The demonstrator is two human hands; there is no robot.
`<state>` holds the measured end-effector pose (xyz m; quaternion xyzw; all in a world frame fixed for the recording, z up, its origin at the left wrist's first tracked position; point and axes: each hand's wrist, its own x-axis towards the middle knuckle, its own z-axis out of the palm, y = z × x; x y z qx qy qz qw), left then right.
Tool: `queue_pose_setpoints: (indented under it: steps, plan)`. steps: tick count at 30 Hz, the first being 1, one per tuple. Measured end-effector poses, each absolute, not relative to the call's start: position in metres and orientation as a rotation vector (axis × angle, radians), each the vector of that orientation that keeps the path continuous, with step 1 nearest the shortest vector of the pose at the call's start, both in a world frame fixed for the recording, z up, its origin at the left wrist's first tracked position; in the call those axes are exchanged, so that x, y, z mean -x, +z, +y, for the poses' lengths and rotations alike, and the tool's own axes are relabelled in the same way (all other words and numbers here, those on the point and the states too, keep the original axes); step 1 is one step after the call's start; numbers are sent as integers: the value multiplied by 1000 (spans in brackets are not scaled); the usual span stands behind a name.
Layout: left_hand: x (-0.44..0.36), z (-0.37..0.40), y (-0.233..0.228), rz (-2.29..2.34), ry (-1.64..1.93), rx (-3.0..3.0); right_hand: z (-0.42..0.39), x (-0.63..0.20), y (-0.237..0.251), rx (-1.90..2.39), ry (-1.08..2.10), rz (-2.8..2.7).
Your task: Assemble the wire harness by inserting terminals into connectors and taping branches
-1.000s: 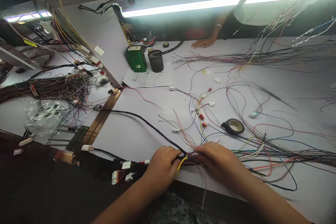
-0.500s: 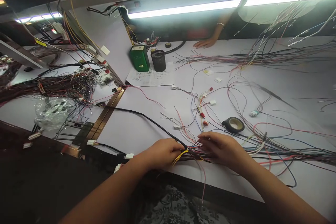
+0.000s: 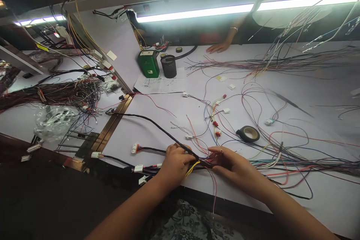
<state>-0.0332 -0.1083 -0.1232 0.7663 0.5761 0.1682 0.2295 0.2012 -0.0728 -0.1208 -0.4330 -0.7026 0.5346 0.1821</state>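
At the lower centre of the frame, a wire bundle [image 3: 204,163] is being gripped on the white table [image 3: 146,135] by the left hand [image 3: 174,165], fingers curled tightly around it. Just to the right, the same bundle is being pinched by the right hand [image 3: 234,165], fingers closed. A black tape roll [image 3: 248,134] is lying nearby, above the right hand.

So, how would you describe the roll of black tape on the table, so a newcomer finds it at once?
Start at the white table, then go to the right hand at its near edge. Just beyond that hand lies the roll of black tape, flat among loose coloured wires. It is the only dark ring there; the nearby white connectors are small blocks.
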Motion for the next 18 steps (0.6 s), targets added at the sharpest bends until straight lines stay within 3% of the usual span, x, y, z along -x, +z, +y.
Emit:
queue_pose_setpoints:
  steps: [3,12,18]
  plan:
    - [29,-112,-123,1740,481,-2053,-77,-202,-125,1241,1427,-1975]
    - [27,-112,-117,1648,440,-2082,-88,-190,-131,1215,777,-2241]
    - [27,-115,-122,1676,408,-2080,-84,-187,-133,1188,629,-2454]
